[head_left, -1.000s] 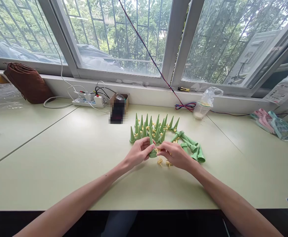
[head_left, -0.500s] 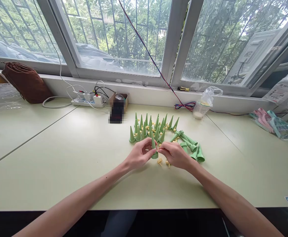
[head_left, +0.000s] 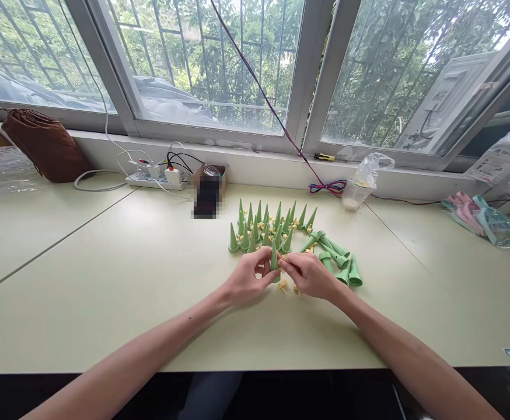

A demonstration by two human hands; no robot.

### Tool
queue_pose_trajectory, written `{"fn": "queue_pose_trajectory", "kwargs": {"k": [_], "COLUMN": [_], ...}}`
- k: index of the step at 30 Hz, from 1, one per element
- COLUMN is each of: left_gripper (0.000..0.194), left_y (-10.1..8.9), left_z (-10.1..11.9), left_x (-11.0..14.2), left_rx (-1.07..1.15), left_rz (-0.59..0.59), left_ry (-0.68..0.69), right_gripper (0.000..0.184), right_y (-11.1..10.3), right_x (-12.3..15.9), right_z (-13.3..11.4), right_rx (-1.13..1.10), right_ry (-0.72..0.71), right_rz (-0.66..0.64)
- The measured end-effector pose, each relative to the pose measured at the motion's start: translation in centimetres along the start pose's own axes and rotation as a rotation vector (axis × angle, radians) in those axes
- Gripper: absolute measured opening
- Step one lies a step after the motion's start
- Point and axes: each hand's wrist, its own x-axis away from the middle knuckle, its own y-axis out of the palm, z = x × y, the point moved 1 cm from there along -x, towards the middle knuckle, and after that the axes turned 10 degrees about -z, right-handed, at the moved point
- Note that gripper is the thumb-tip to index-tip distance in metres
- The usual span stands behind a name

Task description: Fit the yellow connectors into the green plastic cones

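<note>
Between the fingers and thumb of my left hand [head_left: 250,273] stands a green plastic watering spike [head_left: 273,261], tip up. My right hand [head_left: 310,274] is closed in a pinch against the spike's right side, on a small yellow valve [head_left: 282,257] mostly covered by the fingertips. Just below the hands lie a few loose yellow valves [head_left: 282,286]. Behind them several green spikes [head_left: 233,240] stand upright in rows, with yellow pieces at their sides. To the right of my right hand, more green spikes [head_left: 334,252] lie in a loose pile.
At the back are a power strip [head_left: 156,182] with cables, a small box [head_left: 220,175] beside a blurred dark patch, and a plastic cup in a bag [head_left: 357,186]. A brown pouch [head_left: 45,146] sits far left; pink and teal packets [head_left: 485,216] lie far right.
The spike in my left hand has shifted slightly right and tilted a little less. My right hand stays pinched at its side, with only small finger movement.
</note>
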Motion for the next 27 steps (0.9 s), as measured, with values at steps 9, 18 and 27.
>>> {"fn": "queue_pose_trajectory", "kwargs": {"k": [9,18,27], "left_gripper": [0.025,0.026,0.029], "left_y": [-0.2,-0.2,-0.2], "left_z": [0.0,0.4,-0.6], "left_x": [-0.2,-0.2,-0.3], "left_rx": [0.137,0.254,0.297], "left_rz": [-0.011,-0.069,-0.125], "left_ry": [0.012,-0.023,-0.022], "right_gripper": [0.032,0.025,0.026], "right_y": [0.0,0.0,0.4], "right_x": [0.0,0.2,0.1], "right_z": [-0.1,-0.7,-0.7], "right_rx": [-0.024,0.007,0.124], "right_ry": [-0.002,-0.036,-0.111], "right_rz": [0.015,-0.026,-0.002]}}
